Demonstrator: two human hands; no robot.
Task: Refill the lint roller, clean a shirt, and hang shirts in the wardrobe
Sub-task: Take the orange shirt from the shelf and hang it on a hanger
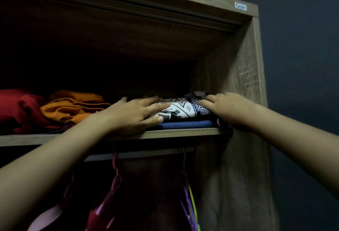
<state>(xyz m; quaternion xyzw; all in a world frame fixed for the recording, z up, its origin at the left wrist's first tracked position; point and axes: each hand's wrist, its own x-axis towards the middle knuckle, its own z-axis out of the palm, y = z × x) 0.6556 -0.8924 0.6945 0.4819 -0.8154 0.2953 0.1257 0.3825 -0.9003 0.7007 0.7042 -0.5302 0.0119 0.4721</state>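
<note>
Here, two hands reach into the open wardrobe [238, 76], both onto one shelf [183, 133]. On this shelf I count four folded pieces of clothing. A red garment [20, 109] lies at the far left, and an orange garment [73, 106] lies just beside it. At the right end there is a small pile of two: a black-and-white patterned garment [180, 110] lies on top of a blue garment [185, 124].

The left hand [135, 113] lies flat on the left part of the patterned garment, with the fingers stretched out and the thumb at the front edge of the pile. The right hand [229, 108] rests on the right part of the same garment, its fingers also stretched and not curled around anything. Neither hand grips the cloth.

Under the shelf runs one rail [146, 154]. A pink hanger [117, 177] and a green hanger [192, 201] hang from it, with dark red clothing [152, 194] between them. It is too dark there to count the hangers exactly.
</note>
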